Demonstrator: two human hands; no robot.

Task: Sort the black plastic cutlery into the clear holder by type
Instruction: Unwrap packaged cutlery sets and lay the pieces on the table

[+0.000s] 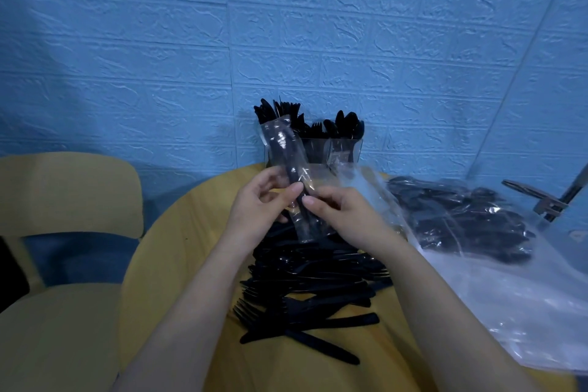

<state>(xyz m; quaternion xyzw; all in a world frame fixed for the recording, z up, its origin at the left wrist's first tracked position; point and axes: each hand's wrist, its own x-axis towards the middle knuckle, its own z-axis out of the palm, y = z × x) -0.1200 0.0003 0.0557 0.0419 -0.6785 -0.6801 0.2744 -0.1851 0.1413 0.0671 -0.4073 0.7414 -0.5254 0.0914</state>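
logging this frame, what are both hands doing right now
Left hand: pinches the wrapped cutlery packet.
Right hand: pinches the same packet lower down.

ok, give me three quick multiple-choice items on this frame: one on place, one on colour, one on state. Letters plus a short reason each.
1. Where does the clear holder stand?
A. at the table's far edge by the blue wall
B. on the chair
C. inside the plastic bag

2. What colour is the table?
A. white
B. yellow
C. red

3. What state is the cutlery piece in the hands in?
A. bare
B. snapped in two
C. in a clear wrapper

Answers:
1 A: the holder sits behind the loose cutlery pile, against the wall.
2 B: the bare tabletop shows yellow.
3 C: the left hand and right hand pinch a shiny clear sleeve around the black piece.
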